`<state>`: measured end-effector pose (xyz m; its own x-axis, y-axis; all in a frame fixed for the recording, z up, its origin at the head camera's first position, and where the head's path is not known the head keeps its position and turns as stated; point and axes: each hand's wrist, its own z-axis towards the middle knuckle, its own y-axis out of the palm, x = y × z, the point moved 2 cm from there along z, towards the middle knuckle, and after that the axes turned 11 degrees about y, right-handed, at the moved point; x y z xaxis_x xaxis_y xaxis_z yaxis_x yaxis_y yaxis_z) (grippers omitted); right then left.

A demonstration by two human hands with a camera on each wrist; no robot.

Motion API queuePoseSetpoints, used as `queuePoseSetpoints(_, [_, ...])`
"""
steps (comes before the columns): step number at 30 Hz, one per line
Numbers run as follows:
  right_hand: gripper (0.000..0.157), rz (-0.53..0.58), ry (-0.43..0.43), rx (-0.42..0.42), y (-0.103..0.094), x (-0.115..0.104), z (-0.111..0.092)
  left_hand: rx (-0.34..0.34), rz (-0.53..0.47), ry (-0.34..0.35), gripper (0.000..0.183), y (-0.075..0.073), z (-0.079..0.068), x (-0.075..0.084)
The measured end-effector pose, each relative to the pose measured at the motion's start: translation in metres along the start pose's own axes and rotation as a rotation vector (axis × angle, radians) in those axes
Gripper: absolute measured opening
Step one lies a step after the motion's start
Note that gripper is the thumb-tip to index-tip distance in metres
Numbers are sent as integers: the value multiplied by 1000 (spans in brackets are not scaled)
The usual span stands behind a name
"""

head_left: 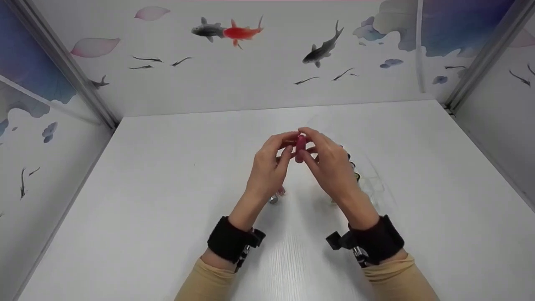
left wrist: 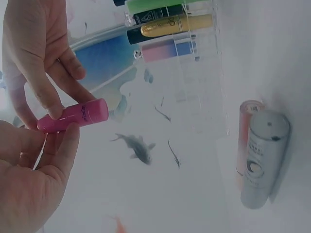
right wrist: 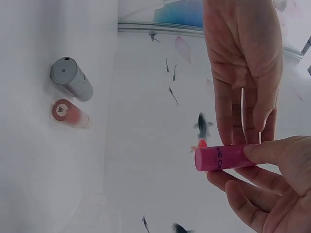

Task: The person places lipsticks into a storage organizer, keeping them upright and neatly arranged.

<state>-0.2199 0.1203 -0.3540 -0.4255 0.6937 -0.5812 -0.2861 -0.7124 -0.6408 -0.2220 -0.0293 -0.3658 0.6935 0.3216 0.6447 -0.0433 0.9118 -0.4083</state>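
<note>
A small pink lipstick tube [head_left: 300, 147] with dark lettering is held up over the white table between both hands. My right hand [head_left: 332, 165] pinches it, the thumb on one side and fingers on the other, as the right wrist view shows. My left hand [head_left: 267, 167] comes in from the other side, with fairly straight fingers [right wrist: 224, 114] reaching to the tube's side and its thumb [right wrist: 266, 109] standing a little off. In the left wrist view the lipstick tube [left wrist: 92, 112] has its flat end towards the table side.
Beneath the left hand, a grey cylindrical bottle [left wrist: 265, 160] and a pinkish clear tube [right wrist: 70, 114] stand side by side on the table [head_left: 146, 209]. Right of the hands is a clear plastic organizer [head_left: 374, 184] with several cosmetic tubes. Patterned panels [head_left: 271, 75] enclose the table.
</note>
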Motion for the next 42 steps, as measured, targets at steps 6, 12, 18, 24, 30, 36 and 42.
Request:
queuePoseSetpoints(6, [36, 16, 49, 2, -14, 7, 4, -28, -4, 10, 37, 11, 4, 7])
queuePoseSetpoints(12, [34, 9, 78, -3, -21, 14, 5, -108, -11, -70, 44, 21, 5, 10])
queuePoseSetpoints(18, [32, -76, 107, 12, -26, 24, 7, -200, 18, -75, 52, 36, 10, 12])
queuePoseSetpoints(24, [25, -149, 109, 15, -29, 40, 10, -320, 1, -76, 59, 51, 10, 3])
queuePoseSetpoints(30, [14, -243, 158, -35, -28, 50, 10, -397, 27, -77, 62, 60, 5, -7])
queuePoseSetpoints(36, [12, -318, 208, -99, -26, 52, 9, -446, 34, -112, 61, 66, 2, -12])
queuePoseSetpoints(42, [11, -358, 206, -113, -22, 54, 8, -459, 45, -126, 61, 70, 0, -14])
